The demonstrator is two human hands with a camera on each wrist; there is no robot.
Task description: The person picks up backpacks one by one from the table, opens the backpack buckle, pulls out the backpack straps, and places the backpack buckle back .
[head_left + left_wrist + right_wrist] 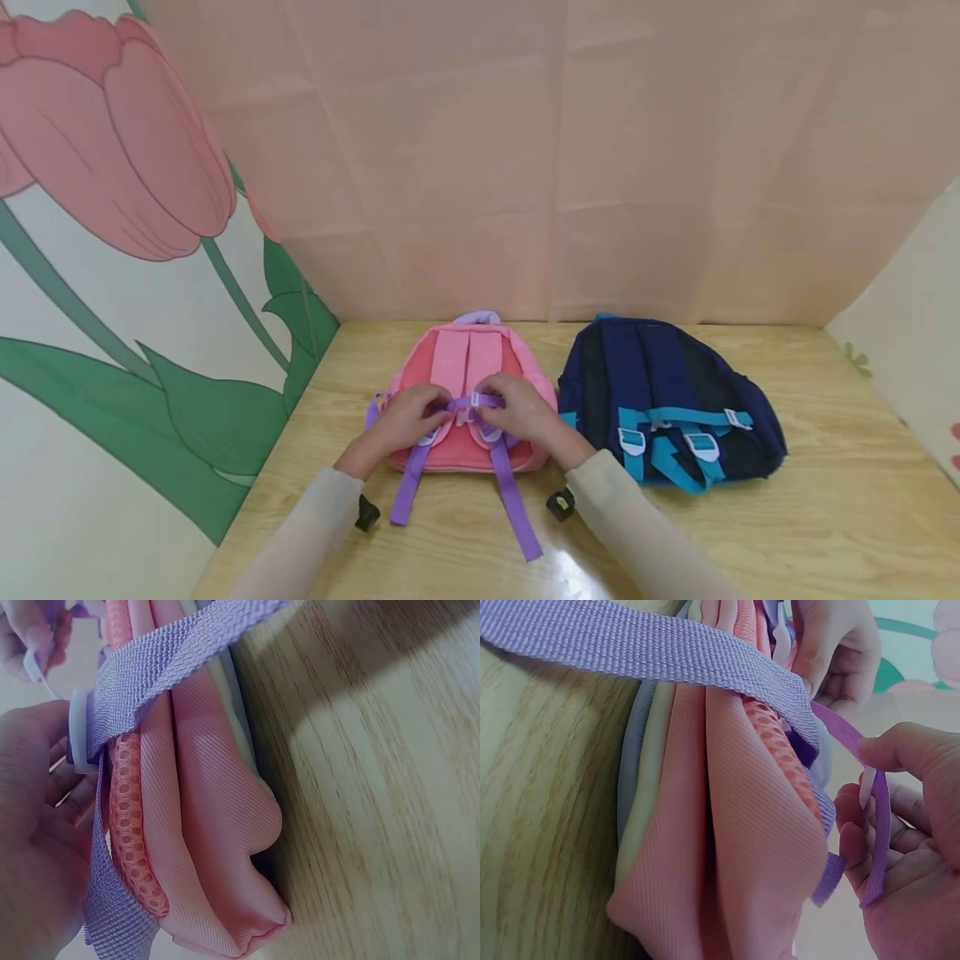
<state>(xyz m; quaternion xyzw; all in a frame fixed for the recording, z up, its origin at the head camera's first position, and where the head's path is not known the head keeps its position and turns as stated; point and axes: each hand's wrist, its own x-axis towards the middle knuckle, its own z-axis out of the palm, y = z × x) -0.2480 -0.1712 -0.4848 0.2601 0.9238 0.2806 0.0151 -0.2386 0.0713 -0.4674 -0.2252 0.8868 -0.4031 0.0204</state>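
A small pink backpack [442, 454] lies back side up, its two shoulder straps [486, 354] running down the middle. Across them, a thin purple chest strap [461, 404] with a white buckle [476, 400] stretches between the two hands. My left hand [405, 417] pinches the strap's left part. On the other side my right hand [522, 408] grips it at the buckle; the right wrist view shows the purple webbing [881, 832] between thumb and fingers. Two wider purple webbing tails [510, 500] hang toward me over the table. My left fingertips are partly hidden in the left wrist view.
Close to the right of the pink backpack lies a dark blue backpack [693, 358] with turquoise straps and white buckles. Both are on a wooden table [847, 500]. A pinkish covered wall [540, 167] rises behind, and a tulip-painted wall [135, 300] borders the left.
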